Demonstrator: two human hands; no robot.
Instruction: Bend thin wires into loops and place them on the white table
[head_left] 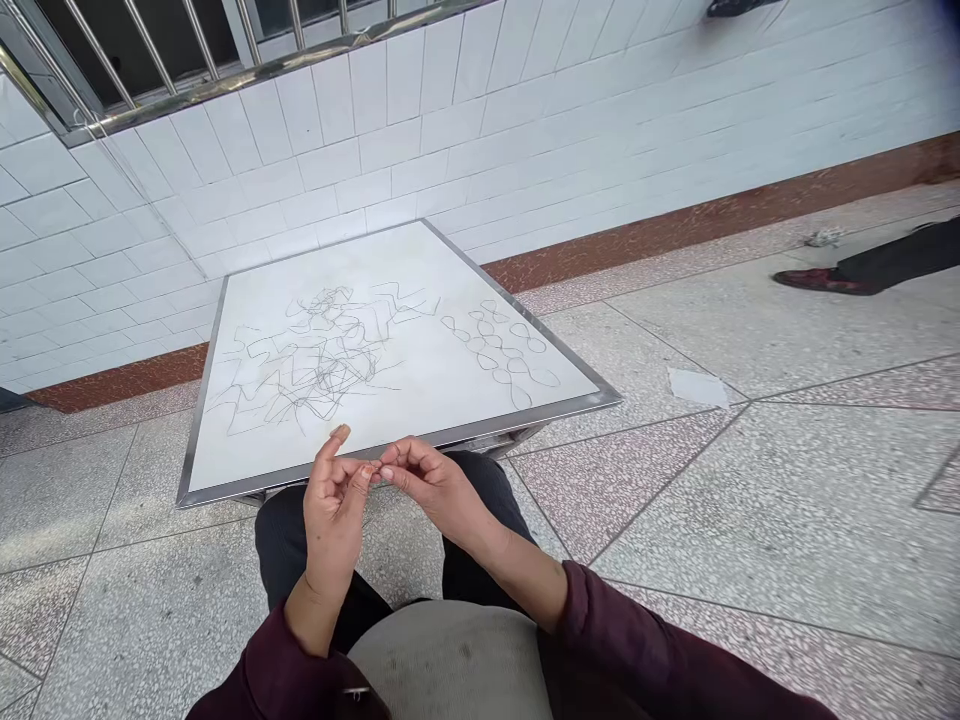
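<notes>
Before the table (420, 392), my left hand (335, 515) and right hand (442, 495) pinch together, on what I cannot tell; looped strands (491, 341) lie spaced, probably against tangling.

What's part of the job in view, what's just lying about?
In the job, apparently:
left hand
right hand
tangled thin strands
looped strands
white-topped table

Lying about, likely unrelated:
white scrap on floor
pale crumpled thing near another person's shoe

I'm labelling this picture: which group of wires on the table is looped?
The right group, curled into rounded loops; the left group is angular and mostly tangled.
</notes>
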